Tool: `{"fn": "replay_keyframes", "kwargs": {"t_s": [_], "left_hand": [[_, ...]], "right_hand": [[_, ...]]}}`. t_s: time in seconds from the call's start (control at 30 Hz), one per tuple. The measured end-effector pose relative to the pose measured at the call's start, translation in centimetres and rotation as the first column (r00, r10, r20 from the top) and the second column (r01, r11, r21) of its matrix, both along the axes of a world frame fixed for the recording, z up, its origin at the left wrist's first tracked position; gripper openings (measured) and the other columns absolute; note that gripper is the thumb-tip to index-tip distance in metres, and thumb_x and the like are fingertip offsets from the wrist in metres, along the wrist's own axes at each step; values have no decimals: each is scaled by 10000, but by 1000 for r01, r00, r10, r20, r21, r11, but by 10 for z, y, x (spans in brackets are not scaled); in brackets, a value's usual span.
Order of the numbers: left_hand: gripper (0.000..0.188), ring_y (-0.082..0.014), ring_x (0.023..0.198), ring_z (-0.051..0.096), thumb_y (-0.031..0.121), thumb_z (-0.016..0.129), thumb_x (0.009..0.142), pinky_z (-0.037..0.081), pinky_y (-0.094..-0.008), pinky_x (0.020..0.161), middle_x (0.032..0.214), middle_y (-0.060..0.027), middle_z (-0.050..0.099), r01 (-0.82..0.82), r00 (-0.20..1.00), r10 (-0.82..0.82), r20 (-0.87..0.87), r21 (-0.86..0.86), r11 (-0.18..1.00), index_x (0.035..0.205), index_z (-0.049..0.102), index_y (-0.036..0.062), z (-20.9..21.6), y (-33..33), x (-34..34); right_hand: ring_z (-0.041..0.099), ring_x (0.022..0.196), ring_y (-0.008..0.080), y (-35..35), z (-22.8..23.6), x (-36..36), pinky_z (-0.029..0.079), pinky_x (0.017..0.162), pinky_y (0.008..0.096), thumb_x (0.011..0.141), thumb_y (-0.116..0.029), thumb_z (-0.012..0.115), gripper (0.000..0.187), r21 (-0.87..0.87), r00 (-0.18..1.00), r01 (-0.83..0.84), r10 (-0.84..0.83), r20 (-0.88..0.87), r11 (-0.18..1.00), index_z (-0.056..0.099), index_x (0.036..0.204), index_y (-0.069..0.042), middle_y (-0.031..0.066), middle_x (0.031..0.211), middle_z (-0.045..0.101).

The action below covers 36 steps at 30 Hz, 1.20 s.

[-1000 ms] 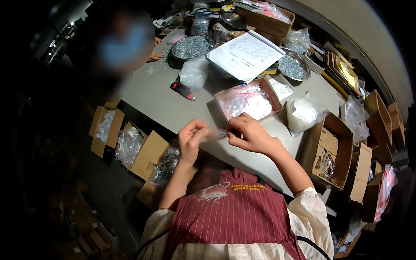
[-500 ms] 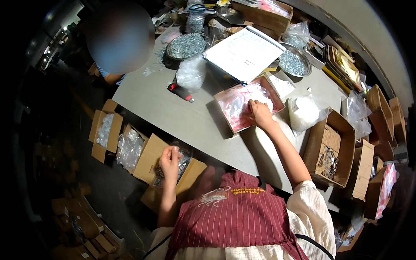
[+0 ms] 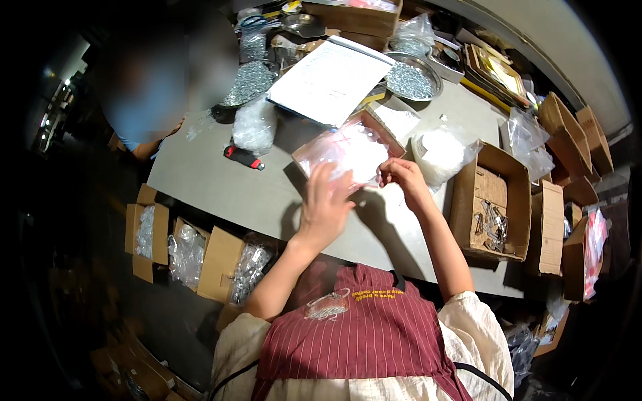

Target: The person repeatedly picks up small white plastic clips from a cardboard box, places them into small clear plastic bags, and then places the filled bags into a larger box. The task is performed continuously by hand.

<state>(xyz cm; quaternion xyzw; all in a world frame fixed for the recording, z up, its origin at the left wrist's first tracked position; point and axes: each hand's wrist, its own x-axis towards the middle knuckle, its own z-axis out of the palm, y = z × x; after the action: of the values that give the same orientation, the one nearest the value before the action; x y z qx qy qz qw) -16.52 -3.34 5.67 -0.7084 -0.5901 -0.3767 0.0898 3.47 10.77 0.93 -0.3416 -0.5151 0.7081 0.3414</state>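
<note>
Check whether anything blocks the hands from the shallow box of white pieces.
Nothing visible does: the left hand and the right hand are both at the near side of the shallow box. The clipboard lies at its far side, out of their way.

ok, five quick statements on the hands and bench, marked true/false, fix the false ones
1. The left hand has its fingers spread. True.
2. The right hand reaches into the carton of metal parts. False: the right hand is at the small box with white contents.
3. The red-and-black tool lies on the table, left of the small box. True.
4. The apron is plain blue. False: the apron is dark red with thin pale stripes.
5. White papers lie beyond the small box. True.
</note>
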Motion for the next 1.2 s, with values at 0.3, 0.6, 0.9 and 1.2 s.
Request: {"fn": "replay_keyframes", "kwargs": {"t_s": [0.3, 0.6, 0.9, 1.2], "left_hand": [[101, -347, 772, 658, 2, 677, 862, 540, -424, 708, 841, -116, 671, 334, 915, -311, 256, -51, 941, 956, 695, 33, -38, 8, 24], [180, -363, 725, 630, 135, 733, 902, 501, -451, 662, 788, -138, 649, 347, 894, -223, 388, -289, 892, 792, 623, 44, -53, -15, 50], [117, -354, 856, 655, 41, 671, 885, 522, -440, 791, 902, -147, 679, 355, 876, -195, 442, -315, 880, 971, 750, 35, -77, -28, 53], [134, -300, 830, 668, 32, 649, 903, 534, -391, 729, 927, -120, 681, 329, 820, -108, 561, -309, 892, 981, 756, 51, -67, -44, 58]], "right_hand": [[668, 766, 188, -36, -55, 98, 547, 742, 339, 996, -214, 654, 245, 418, 725, 210, -427, 541, 884, 698, 1045, 22, 117, 886, 720], [666, 965, 447, -63, -52, 105, 552, 843, 515, 920, -262, 679, 329, 524, 368, -133, -449, 815, 842, 623, 1085, 16, 261, 1052, 644], [676, 939, 411, 54, 54, 98, 540, 841, 467, 856, -65, 638, 164, 946, 553, 107, -809, 198, 305, 698, 1005, -32, 215, 1035, 686], [751, 827, 397, 115, 52, 100, 649, 613, 443, 734, -429, 925, 1118, 89, 357, -193, -15, 934, 977, 287, 1617, -178, 291, 1342, 562]]}}
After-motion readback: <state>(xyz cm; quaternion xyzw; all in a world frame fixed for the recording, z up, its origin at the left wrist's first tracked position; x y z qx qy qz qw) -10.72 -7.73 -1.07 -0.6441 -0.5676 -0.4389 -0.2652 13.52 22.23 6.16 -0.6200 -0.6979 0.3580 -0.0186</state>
